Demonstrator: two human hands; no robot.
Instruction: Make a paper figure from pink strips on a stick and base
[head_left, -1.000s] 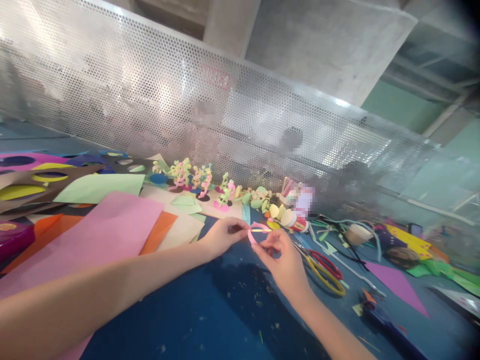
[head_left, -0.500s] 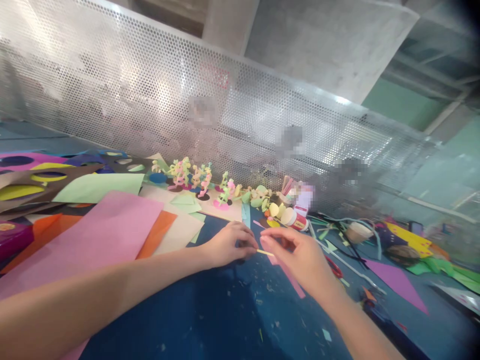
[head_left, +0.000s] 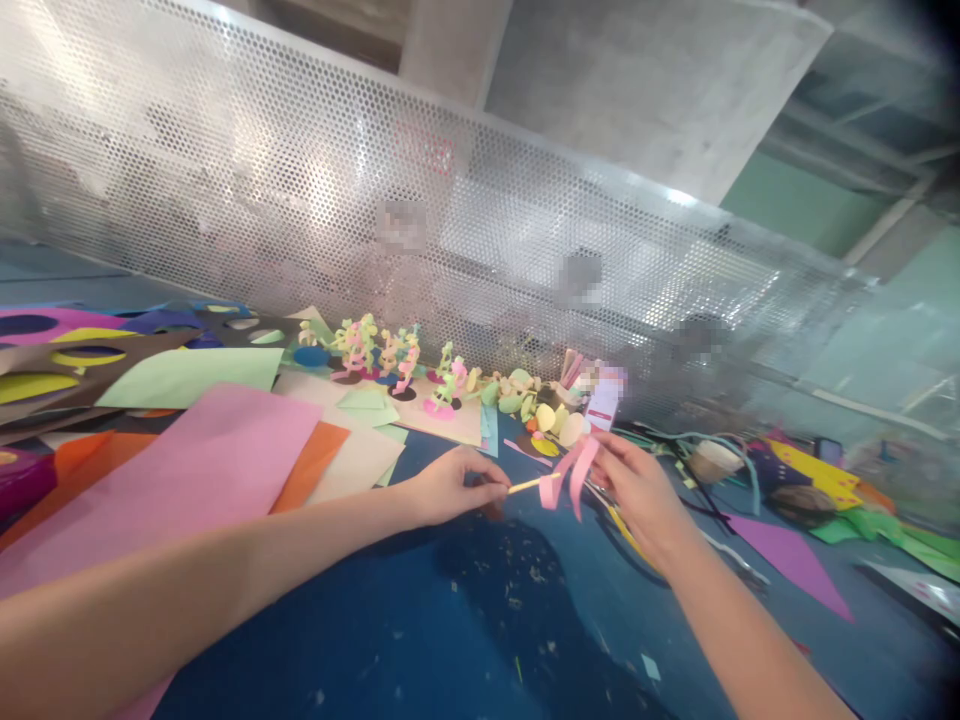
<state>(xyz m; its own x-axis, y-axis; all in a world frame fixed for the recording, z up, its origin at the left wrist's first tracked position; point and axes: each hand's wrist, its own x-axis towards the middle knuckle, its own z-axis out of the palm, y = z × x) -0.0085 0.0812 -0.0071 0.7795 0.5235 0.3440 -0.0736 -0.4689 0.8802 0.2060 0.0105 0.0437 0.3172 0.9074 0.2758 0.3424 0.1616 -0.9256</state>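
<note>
L hand [head_left: 450, 487] pinches near end of a thin yellow stick [head_left: 529, 485], R hand [head_left: 637, 488] closed on a pink paper strip [head_left: 568, 472] that's looped around the stick's far tip, both held just above the blue bench [head_left: 420, 640] mid-way along it, toward the back edge. Looks like the curling step: strip part-wound, loose ends hanging off. Next move prob needs stick kept steady w/ L while R keeps tension on strip so coil doesn't slip off the tip. Finished curled paper figures [head_left: 390, 360] lined up at back edge by the perforated metal screen [head_left: 300, 200]; pink paper sheet [head_left: 187, 470] on bench's left side; scissors [head_left: 622, 525] partly hidden under R hand.
</note>
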